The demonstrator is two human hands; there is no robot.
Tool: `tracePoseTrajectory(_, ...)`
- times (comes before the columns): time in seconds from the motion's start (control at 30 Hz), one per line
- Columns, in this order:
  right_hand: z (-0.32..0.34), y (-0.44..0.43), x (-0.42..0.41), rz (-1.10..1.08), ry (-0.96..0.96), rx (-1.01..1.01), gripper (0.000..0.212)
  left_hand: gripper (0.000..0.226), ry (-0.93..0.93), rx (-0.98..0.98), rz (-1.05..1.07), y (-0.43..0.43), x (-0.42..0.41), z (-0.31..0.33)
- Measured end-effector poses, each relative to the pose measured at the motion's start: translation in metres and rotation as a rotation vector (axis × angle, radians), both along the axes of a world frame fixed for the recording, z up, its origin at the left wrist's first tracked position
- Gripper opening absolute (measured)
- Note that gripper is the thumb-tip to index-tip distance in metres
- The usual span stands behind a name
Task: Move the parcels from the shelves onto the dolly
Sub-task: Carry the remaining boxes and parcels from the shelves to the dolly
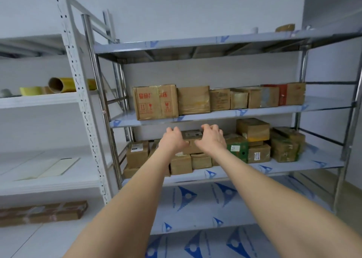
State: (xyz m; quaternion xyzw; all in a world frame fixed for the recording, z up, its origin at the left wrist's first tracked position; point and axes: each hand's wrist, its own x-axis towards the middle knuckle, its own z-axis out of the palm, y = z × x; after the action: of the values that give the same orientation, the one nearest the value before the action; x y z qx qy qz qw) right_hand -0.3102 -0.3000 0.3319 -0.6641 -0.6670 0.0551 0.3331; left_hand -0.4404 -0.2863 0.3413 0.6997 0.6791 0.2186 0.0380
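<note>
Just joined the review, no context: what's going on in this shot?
A person reaches both bare arms into a steel rack. The left hand and right hand flank a small brown parcel on top of the stack on the lower stocked shelf. The fingers curl at its ends, but it is unclear whether they grip it yet. A row of parcels sits on the shelf above. No dolly is in view.

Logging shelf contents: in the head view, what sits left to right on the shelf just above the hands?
Large red-printed carton → taped brown box → small printed box → small glossy box → grey-taped box → red-sided box.
</note>
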Motion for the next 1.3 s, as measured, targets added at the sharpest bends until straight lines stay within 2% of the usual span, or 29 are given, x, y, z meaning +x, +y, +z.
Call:
tracePoseTrajectory(0.27, 0.050, 0.074, -0.058, 0.051, 0.014, 0.105, 0.063, 0.066, 0.014, 0.094, 0.102, 0.062, -0.066, 0.046)
tracePoseTrajectory(0.53, 0.084, 0.189, -0.121, 0.085, 0.159, 0.096, 0.085, 0.067, 0.017, 0.158, 0.143, 0.175, -0.156, 0.079)
tracePoseTrajectory(0.67, 0.101, 0.240, -0.134, 0.062, 0.241, 0.117, 0.096, 0.070, -0.105, 0.257, 0.170, 0.227, -0.184, 0.097)
tracePoseTrajectory(0.87, 0.118, 0.293, -0.138, 0.024, 0.301, 0.145, 0.106, 0.089, -0.316, 0.325, 0.153, 0.280, -0.194, 0.110)
tracePoseTrajectory(1.07, 0.118, 0.318, -0.138, -0.021, 0.322, 0.168, 0.092, 0.081, -0.530, 0.248, 0.142, 0.305, -0.192, 0.121)
tracePoseTrajectory(1.17, 0.121, 0.316, -0.137, -0.026, 0.354, 0.207, 0.078, 0.067, -0.568, 0.253, 0.171, 0.306, -0.188, 0.122)
tracePoseTrajectory(1.3, 0.120, 0.303, -0.132, -0.025, 0.400, 0.262, 0.061, 0.065, -0.624, 0.278, 0.210, 0.293, -0.187, 0.122)
